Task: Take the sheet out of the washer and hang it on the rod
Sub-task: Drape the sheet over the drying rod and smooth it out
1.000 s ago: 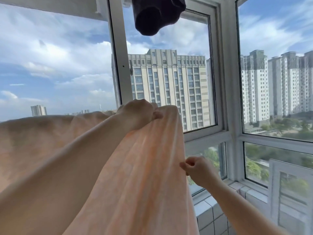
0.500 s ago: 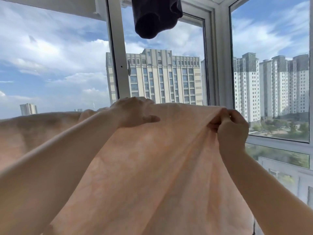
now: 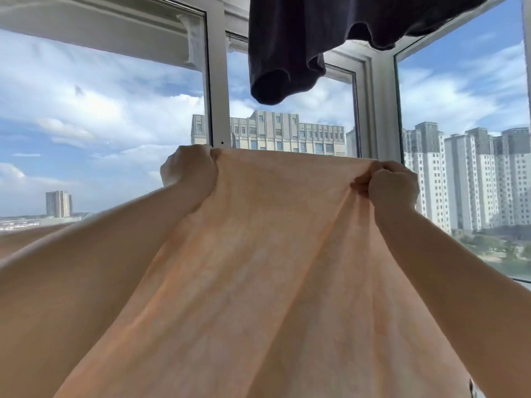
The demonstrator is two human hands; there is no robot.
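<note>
The sheet (image 3: 258, 268), a pale peach cloth, is hanging stretched in front of me, its top edge running level between my two raised hands and the rest falling toward the near bottom of the view. Creases are fanning down from each gripped corner. No rod is showing in the view, so I cannot tell where the sheet is lying relative to it.

My left hand (image 3: 191, 170) is gripping the top edge at the left, fingers curled tightly round a gathered fold. My right hand (image 3: 393, 188) is gripping the same edge at the right, fingers closed on a bunched pinch of cloth. Both forearms are reaching forward and up, one on each side of the sheet.

Above and beyond the sheet, a dark garment (image 3: 301, 44) is hanging down from the top of the view, well apart from the cloth edge. Farther off, a white window frame (image 3: 218, 90) is standing behind the left hand. Through the glass, pale apartment buildings (image 3: 465, 173) are showing at the far right under a cloudy blue sky.
</note>
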